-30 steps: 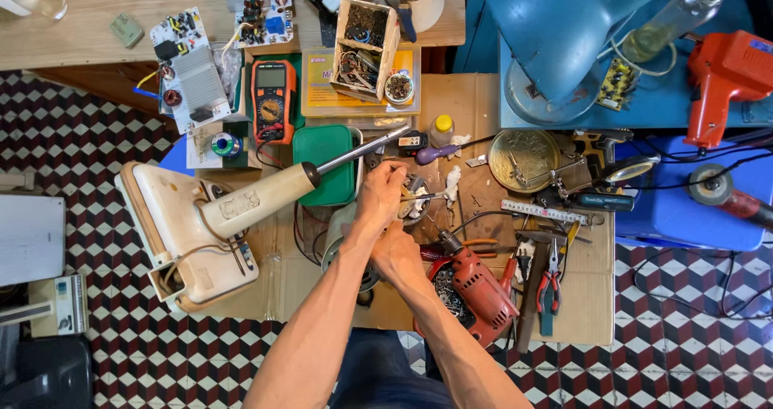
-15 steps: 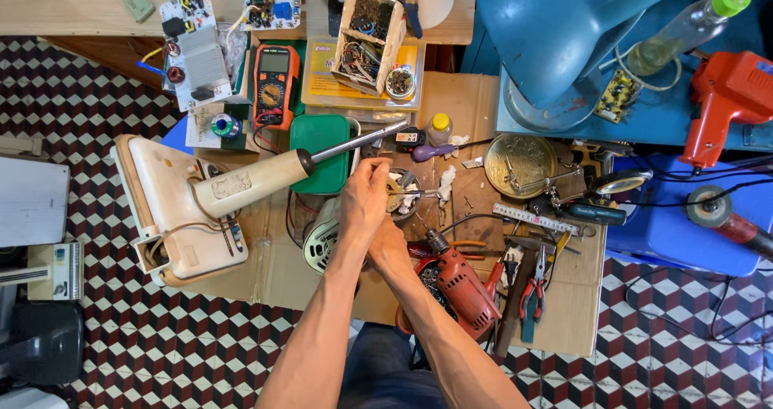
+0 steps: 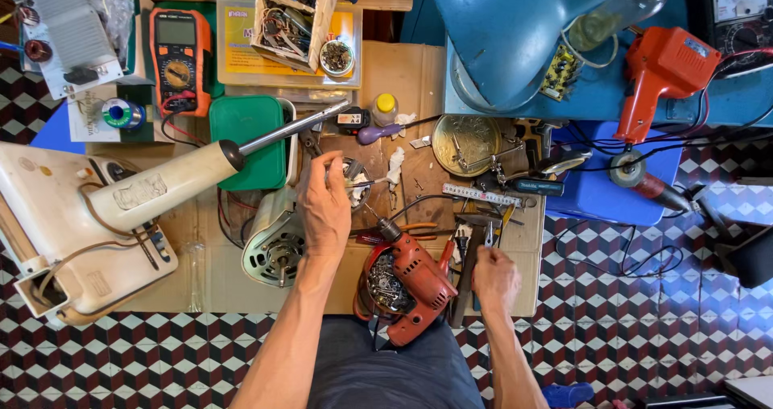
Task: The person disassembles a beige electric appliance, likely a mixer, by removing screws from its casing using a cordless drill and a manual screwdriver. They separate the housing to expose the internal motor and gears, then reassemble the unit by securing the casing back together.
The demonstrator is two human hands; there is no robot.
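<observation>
My left hand (image 3: pixel 326 208) pinches a thin metal tool (image 3: pixel 369 183) in its fingers over the small round tin (image 3: pixel 354 185). My right hand (image 3: pixel 493 276) closes its fingers on the pliers (image 3: pixel 489 236); I think the grabbing step comes now.

Single head-worn view, looking straight down from above the cluttered counter (image 3: pixel 403 79) at moderate range. Both forearms enter from the bottom edge; left hand (image 3: pixel 326 208) sits mid-frame, right hand (image 3: pixel 495 278) lower right of it.
</observation>
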